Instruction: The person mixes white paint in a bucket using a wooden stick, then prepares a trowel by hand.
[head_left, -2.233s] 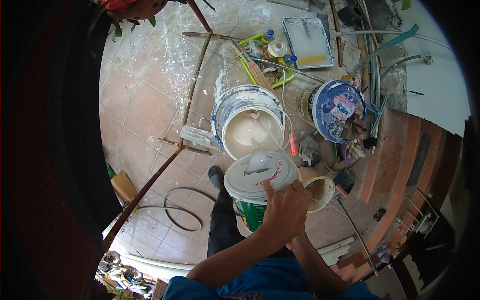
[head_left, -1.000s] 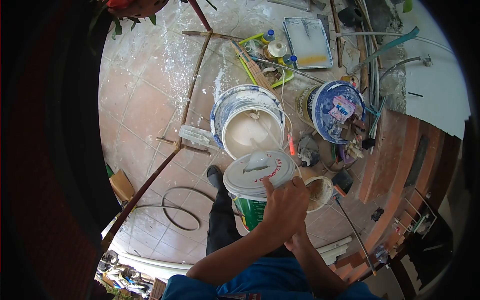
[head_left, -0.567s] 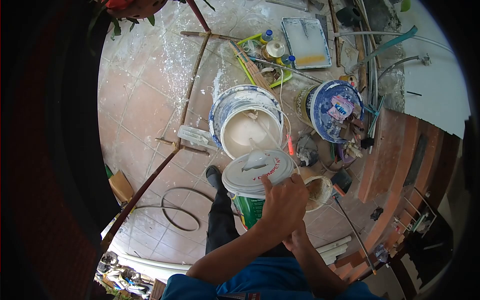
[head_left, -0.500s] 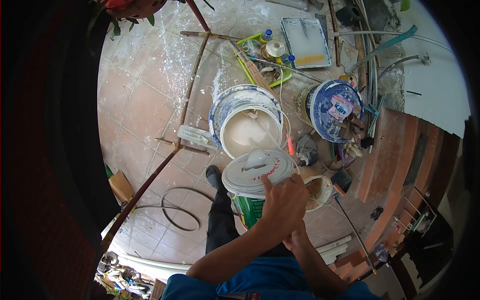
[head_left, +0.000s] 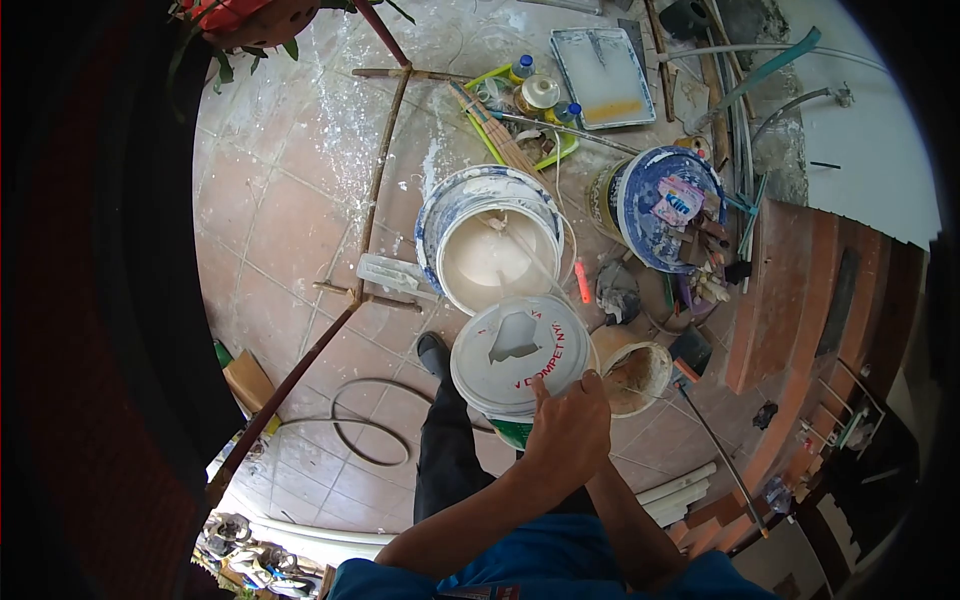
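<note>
A green paint bucket [head_left: 512,433] with a white lid [head_left: 480,365] stands tilted in front of me, its red-lettered top facing up toward my view. The lid has a jagged grey opening [head_left: 515,338]. My left hand [head_left: 570,425] is closed at the lid's near right edge, a finger laid on the lettering. Behind it, my right hand is hidden; only the right forearm [head_left: 630,515] shows. Just beyond the lid, a white bucket [head_left: 456,233] holds creamy white liquid [head_left: 485,262] and a stick-like handle [head_left: 525,250]. It sits against a larger blue-and-white smeared tub [head_left: 432,215].
At right are a blue-rimmed bucket [head_left: 632,235] with a pink packet and tools, a dirty pail [head_left: 662,375] and a long-handled roller [head_left: 720,455]. Farther back lie a paint tray [head_left: 605,75] and bottles [head_left: 565,112]. A rusty metal frame [head_left: 378,180] and hose [head_left: 335,420] are at left.
The lidded bucket has tipped back, so its top now shows more fully. A pale, stream-like shape over the opening is gone. My right hand has become hidden behind the left.
</note>
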